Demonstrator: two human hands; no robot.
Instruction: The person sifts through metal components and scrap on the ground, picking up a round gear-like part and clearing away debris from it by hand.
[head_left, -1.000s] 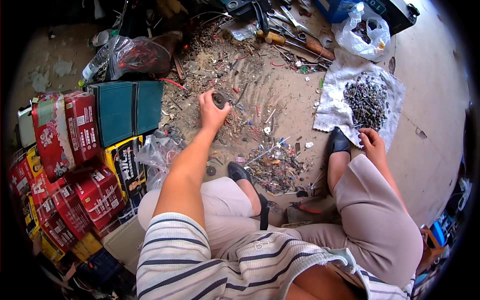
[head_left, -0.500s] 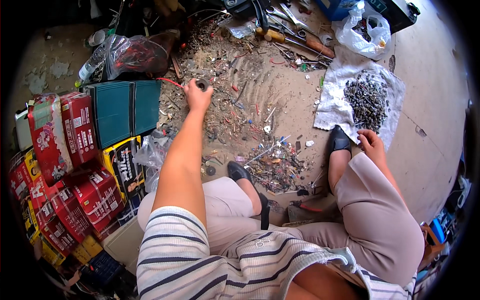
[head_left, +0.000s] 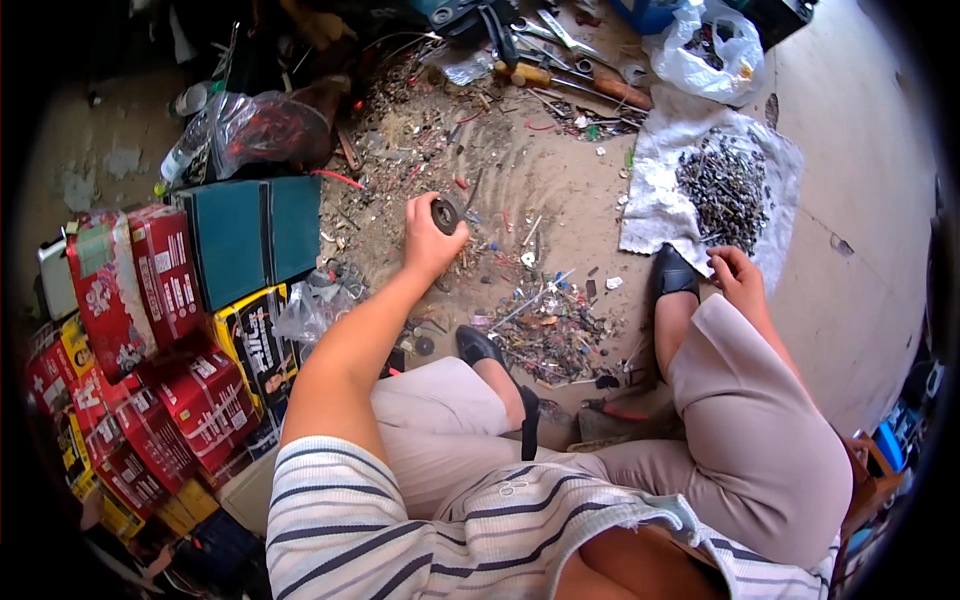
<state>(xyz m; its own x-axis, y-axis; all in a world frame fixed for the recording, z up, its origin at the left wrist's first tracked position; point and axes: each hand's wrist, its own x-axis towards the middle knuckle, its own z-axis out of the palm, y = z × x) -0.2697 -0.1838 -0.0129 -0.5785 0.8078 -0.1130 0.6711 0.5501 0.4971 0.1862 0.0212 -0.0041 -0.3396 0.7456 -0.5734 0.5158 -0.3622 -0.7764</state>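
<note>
Left hand [head_left: 432, 240] grasps a dark ring-shaped piece [head_left: 451, 219] between thumb and fingers, over scattered debris [head_left: 492, 264]; right hand [head_left: 738, 277] curls loosely beside the near edge of the white cloth [head_left: 650, 215] bearing small metal bits [head_left: 722, 190], though whether it pinches anything is hard to tell. Gripping by the outer edge should keep fingertips off the debris.

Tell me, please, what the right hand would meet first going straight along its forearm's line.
Probably the heap of small dark metallic-looking pieces on the white cloth, though depth is unclear.
</note>
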